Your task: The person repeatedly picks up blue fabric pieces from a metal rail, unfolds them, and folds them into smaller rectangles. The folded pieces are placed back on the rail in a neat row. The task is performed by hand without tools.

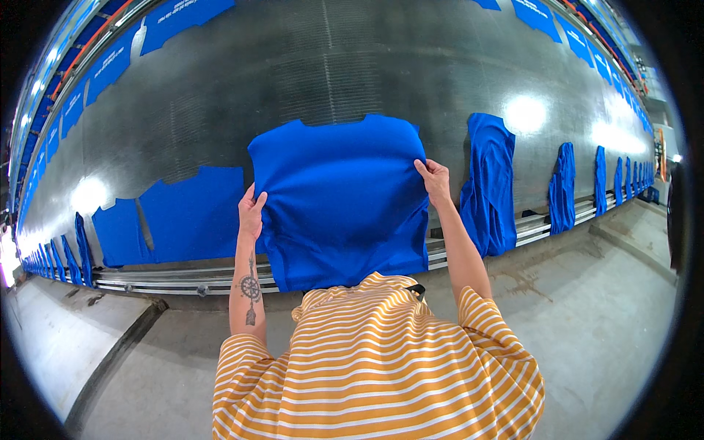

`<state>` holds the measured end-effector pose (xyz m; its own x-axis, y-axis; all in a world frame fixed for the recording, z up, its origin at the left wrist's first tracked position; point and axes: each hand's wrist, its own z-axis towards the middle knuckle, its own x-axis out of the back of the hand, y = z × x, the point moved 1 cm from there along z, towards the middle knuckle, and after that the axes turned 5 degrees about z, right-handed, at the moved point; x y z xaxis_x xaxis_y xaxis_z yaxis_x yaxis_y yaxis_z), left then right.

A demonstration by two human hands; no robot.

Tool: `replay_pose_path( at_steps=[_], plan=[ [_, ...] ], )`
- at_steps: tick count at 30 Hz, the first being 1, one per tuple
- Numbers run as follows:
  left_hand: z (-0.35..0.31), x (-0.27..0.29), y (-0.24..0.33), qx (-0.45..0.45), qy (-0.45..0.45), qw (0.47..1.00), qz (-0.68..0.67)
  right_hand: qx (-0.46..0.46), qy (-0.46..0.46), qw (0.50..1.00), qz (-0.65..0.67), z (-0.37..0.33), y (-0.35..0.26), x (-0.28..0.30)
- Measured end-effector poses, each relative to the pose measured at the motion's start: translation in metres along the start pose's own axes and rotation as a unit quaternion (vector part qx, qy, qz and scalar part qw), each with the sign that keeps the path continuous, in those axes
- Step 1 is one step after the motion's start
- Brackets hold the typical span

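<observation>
A blue cut fabric panel (345,198), shaped like a shirt body with a neckline notch at its far edge, is stretched between my hands over the near edge of a long dark table (286,88). My left hand (251,213) pinches its left side, thumb on top. On the right side my right hand (434,180) grips the cloth a little higher up. The panel's middle sags in soft folds, and its lower end hangs toward my striped shirt. Whether its far edge touches the table I cannot tell.
Flat blue panels (194,213) lie at the table's near edge to my left. A bunched blue piece (490,183) drapes there on the right, with several more beyond. Printed blue panels (110,73) line the far side. Metal rails (176,280) run along the near edge above a concrete floor (587,315).
</observation>
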<state>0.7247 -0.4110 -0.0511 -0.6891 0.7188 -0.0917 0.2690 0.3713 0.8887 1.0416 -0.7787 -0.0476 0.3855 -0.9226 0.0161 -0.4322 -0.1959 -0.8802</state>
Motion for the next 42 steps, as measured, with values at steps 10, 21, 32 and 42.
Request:
replay_pose_path(
  at_steps=[10,21,32,42],
  plan=[
    [-0.026,0.000,0.008,-0.087,0.034,0.983,0.156,0.084,0.007,0.996,-0.036,-0.009,-0.010,-0.001],
    [-0.036,0.006,0.010,-0.073,0.027,0.979,0.187,0.093,-0.033,0.992,-0.075,-0.022,-0.018,0.015],
    [-0.051,0.007,-0.004,-0.051,0.004,0.990,0.134,0.041,-0.056,0.996,-0.053,-0.032,-0.008,0.028],
    [-0.054,0.012,-0.007,-0.029,0.007,0.989,0.144,0.058,-0.050,0.996,-0.050,-0.038,0.006,0.030]
  ],
)
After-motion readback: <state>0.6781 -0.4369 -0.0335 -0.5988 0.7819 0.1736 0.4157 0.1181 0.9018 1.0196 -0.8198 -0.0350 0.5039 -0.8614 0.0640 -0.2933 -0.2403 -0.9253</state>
